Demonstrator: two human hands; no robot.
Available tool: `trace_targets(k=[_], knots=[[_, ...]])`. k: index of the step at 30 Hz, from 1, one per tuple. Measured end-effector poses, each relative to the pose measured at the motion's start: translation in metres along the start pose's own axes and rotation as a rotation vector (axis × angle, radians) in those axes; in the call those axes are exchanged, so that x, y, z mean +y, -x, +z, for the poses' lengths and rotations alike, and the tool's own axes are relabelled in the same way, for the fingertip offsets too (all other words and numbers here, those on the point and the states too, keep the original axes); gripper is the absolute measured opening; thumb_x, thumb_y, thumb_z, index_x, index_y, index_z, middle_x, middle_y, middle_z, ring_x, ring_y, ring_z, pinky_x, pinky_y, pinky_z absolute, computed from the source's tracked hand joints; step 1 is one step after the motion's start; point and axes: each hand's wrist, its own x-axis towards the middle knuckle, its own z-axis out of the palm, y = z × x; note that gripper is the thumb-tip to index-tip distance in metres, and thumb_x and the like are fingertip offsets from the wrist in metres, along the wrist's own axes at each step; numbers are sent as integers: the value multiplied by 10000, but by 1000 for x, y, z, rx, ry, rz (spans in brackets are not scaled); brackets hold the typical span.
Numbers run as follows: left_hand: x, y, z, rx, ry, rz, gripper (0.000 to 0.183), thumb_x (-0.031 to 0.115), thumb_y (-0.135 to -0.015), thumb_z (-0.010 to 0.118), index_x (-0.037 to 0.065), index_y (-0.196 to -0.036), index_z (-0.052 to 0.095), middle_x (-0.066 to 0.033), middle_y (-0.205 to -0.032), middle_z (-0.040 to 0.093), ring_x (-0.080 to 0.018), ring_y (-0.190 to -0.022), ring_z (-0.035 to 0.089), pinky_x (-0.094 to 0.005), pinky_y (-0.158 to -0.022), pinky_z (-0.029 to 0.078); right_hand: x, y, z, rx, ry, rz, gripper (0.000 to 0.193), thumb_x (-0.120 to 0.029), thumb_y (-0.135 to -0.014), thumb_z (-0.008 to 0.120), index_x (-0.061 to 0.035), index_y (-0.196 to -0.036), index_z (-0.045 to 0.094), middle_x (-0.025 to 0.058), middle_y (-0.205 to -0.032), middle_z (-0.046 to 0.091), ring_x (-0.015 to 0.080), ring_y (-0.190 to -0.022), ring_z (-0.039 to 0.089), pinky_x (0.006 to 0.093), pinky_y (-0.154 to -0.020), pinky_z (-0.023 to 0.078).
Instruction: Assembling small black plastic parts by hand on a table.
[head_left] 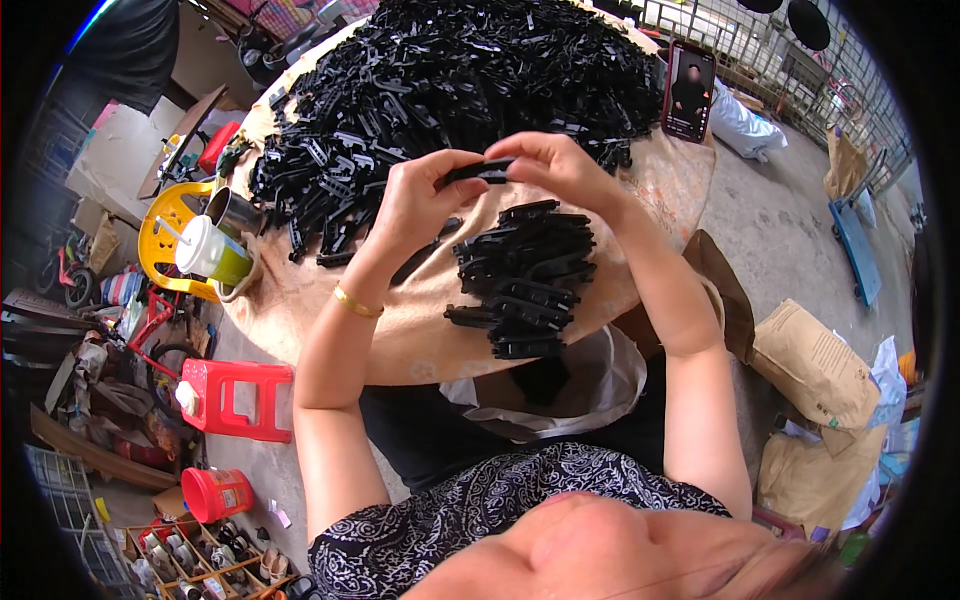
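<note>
Jointly held: one slim black part (488, 171)

Seen from the head, the left hand (420, 197) and right hand (560, 170) each pinch it, thumb against fingers. It is between a broad heap of black pieces (450, 85) and a smaller pile (525, 268) nearer the person, above a peach cloth (295, 325). A lit phone (688, 95) stands just right of the heap.

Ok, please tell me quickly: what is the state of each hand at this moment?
Left hand: closed, holding a black part near its left end.
Right hand: closed, holding it near the right end.
</note>
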Motion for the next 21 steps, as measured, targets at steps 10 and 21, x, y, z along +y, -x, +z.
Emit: trace_targets(k=[10, 21], knots=[[7, 35, -4, -249, -235, 228, 262, 202, -787, 699, 26, -978, 666, -80, -922, 624, -219, -879, 562, -315, -699, 475, 37, -5, -4, 262, 1247, -122, 317, -338, -733, 720, -51, -846, 642, 102, -800, 643, 281, -774, 629, 358, -660, 507], [-29, 21, 6, -82, -1066, 44, 172, 156, -758, 675, 25, -861, 634, -129, -882, 582, -294, -918, 531, -381, -791, 458, 34, -15, 9, 356, 1334, 124, 135, -146, -703, 621, -33, -776, 618, 139, -816, 654, 289, -809, 647, 376, -715, 535]])
